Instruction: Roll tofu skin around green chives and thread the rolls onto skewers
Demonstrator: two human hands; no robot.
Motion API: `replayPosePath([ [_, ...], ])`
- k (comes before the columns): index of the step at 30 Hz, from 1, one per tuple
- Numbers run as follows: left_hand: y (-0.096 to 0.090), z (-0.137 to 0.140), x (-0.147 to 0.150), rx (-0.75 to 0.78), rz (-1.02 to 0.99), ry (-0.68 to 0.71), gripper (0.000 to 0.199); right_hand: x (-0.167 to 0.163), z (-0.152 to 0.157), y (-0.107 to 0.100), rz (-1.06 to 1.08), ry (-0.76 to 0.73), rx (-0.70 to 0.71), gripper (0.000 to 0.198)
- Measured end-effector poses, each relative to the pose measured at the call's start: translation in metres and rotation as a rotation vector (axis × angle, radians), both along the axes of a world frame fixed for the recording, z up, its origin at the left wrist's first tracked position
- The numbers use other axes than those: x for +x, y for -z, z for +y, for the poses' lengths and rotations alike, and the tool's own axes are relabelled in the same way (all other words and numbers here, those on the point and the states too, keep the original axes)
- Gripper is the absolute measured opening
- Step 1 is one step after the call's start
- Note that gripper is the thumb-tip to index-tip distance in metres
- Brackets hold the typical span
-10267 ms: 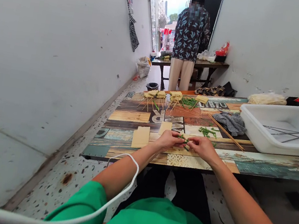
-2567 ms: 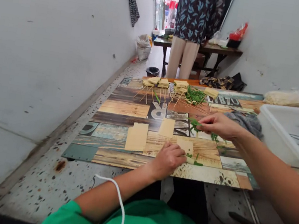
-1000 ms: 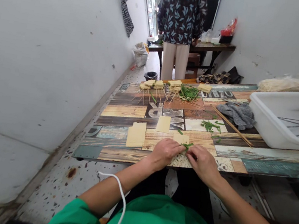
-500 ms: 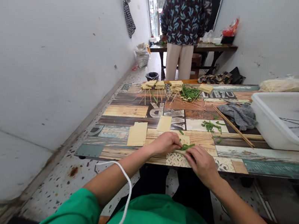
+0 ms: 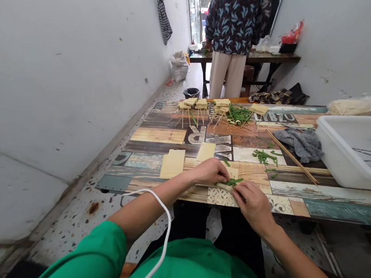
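Observation:
Near the table's front edge, both hands are at a pale yellow sheet, apparently tofu skin (image 5: 224, 187), with its near edge folded into a roll. Chopped green vegetable strips (image 5: 234, 182) lie along it. My left hand (image 5: 212, 171) is closed, its fingertips pinching at the left end of the greens. My right hand (image 5: 253, 201) is closed on the right end of the rolled edge, thumb toward me. Fingers partly hide the sheet. To the left lie flat pale sheets (image 5: 173, 164) and another sheet (image 5: 206, 152).
Skewered rolls (image 5: 221, 105) and a heap of greens (image 5: 239, 114) sit at the table's far side. Loose greens (image 5: 264, 157), wooden skewers (image 5: 295, 158), a grey cloth (image 5: 300, 143) and a white tub (image 5: 353, 170) are to the right. A person (image 5: 237, 20) stands beyond.
The view has shifted slightly. Both hands stay at the same sheet, and its rolled near edge shows a little more between them.

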State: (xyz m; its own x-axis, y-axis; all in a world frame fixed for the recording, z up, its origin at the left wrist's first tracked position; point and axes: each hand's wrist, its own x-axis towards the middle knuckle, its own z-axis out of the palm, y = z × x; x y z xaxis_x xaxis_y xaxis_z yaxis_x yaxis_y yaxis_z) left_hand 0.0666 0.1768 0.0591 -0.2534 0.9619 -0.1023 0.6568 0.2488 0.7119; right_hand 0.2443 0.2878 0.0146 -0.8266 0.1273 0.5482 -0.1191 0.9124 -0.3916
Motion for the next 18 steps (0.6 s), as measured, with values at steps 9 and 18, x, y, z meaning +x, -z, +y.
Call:
replayPosePath([
  [9, -0.012, 0.006, 0.002, -0.009, 0.192, 0.206, 0.04, 0.0, -0.001, -0.002, 0.024, -0.076, -0.037, 0.017],
  [18, -0.013, 0.014, 0.0, 0.036, 0.35, 0.247, 0.016, -0.002, 0.0, -0.004, 0.049, -0.066, -0.026, 0.013],
])
